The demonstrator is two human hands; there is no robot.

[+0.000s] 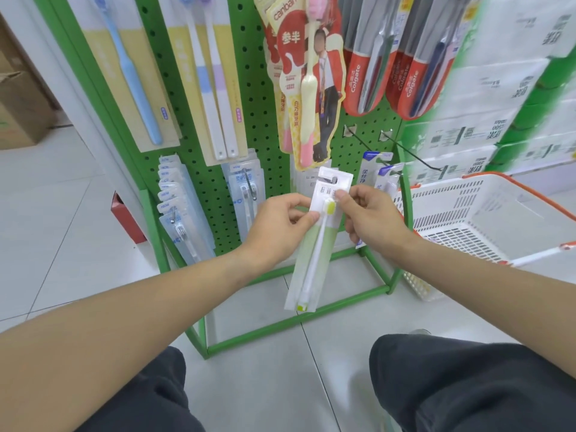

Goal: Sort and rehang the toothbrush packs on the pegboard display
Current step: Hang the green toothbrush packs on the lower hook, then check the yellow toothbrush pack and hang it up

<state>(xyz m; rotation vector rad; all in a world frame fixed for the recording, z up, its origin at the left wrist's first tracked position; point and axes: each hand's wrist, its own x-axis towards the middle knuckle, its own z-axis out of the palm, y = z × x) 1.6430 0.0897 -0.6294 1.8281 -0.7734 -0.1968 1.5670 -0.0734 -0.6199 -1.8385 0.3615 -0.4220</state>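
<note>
My left hand (277,226) and right hand (371,216) both pinch the white-and-green single-toothbrush pack (314,244), its hang hole seemingly near a hook on the green pegboard (249,76).

Pegboard display (268,126): bright green, regular grid of dark holes; frame green. Held toothbrush pack (314,244): white top, pale green lower half; brush white, yellow-green bristles. Colgate packs (402,57): red and grey, white lettering. Canban pack (299,73): red and cream, pink-and-yellow brush. Upper left packs (124,73): pale yellow card, blue brush. Shopping basket (486,219): white slotted walls, orange rim. Floor tiles (62,229): off-white. Trousers (467,385): dark grey.
</note>
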